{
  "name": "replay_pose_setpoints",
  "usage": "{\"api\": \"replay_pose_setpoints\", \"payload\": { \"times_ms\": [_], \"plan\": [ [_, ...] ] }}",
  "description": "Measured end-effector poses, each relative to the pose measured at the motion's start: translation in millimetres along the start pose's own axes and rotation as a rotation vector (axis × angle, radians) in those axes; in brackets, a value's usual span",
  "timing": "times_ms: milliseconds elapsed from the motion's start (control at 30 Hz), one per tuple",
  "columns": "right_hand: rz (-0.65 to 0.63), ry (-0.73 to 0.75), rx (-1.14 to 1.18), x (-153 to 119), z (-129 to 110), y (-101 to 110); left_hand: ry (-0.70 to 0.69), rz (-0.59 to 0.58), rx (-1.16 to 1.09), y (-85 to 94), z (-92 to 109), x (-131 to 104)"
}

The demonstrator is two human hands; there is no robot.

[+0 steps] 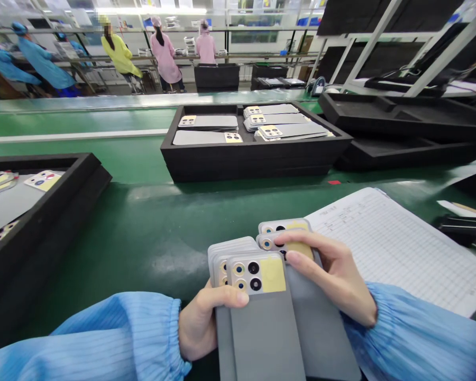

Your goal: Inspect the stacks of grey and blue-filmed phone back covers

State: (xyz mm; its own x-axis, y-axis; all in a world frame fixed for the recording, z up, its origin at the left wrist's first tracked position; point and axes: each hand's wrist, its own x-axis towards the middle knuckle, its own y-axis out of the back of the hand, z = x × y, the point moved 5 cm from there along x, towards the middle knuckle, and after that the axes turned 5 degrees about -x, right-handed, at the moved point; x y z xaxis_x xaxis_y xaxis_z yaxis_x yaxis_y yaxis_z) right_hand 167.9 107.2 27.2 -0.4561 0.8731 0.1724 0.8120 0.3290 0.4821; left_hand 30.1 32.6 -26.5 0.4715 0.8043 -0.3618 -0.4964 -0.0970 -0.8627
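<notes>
The left hand point(200, 320) grasps the left stack point(259, 323) of grey panels: its thumb lies on the top one, just below the lenses, and the other fingers are mostly hidden. The right stack point(317, 317) is just beside, partly covered by the left stack. Over it is the right hand point(337, 270); its thumb and index finger, a little apart, touch the lens end. I cannot tell if these fingers grip the panel or only rest on it. Both stacks are close to the person, with the lens ends pointing away. At the right, a paper point(392, 243) is partly hidden by the right sleeve point(424, 323). Farther on the green surface point(150, 222), the middle tray point(249, 161) holds more panels in several piles. The left tray point(77, 193) also contains panels.
</notes>
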Motion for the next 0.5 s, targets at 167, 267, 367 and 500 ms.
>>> {"api": "replay_pose_setpoints", "payload": {
  "times_ms": [167,267,367,500],
  "plan": [
    [-0.058,-0.041,-0.044,-1,2,-10,-0.046,-0.006,0.006,-3.8,3,1],
    [-0.109,-0.046,-0.022,-3,1,-17,-0.050,0.037,0.030,-3.7,3,2],
    [-0.107,-0.123,-0.013,-2,4,-18,-0.036,0.071,0.027,-1.6,3,3],
    [-0.091,-0.190,0.030,0,10,-15,0.000,0.078,-0.043,4.1,2,3]
  ]
}}
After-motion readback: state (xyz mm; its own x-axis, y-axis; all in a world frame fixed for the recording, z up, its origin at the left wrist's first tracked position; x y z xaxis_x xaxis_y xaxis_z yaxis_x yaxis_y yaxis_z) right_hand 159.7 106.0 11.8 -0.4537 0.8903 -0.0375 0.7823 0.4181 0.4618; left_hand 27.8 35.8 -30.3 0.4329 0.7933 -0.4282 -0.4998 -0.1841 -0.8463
